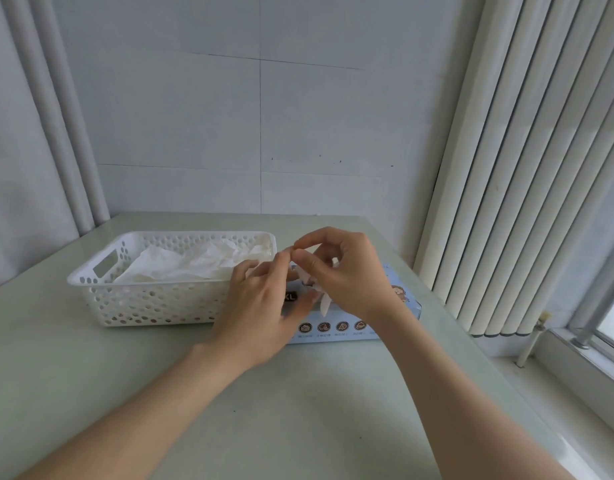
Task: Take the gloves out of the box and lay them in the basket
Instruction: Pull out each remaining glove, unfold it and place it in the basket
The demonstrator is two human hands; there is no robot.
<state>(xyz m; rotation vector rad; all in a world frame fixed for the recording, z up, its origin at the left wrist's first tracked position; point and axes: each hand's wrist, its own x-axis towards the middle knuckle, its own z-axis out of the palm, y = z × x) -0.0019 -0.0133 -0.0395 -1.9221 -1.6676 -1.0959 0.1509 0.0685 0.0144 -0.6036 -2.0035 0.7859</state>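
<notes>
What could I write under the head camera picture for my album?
Left hand and right hand pinch a thin glove over the blue box, beside a white basket holding gloves.

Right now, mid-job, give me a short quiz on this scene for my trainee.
1. True or false: the basket already holds gloves.
2. The box lies: A) inside the basket, B) right of the basket, C) behind the basket.
3. Fill in: the left hand and right hand pinch one thin ____ above the box.
Key: 1 true; 2 B; 3 glove.
</notes>
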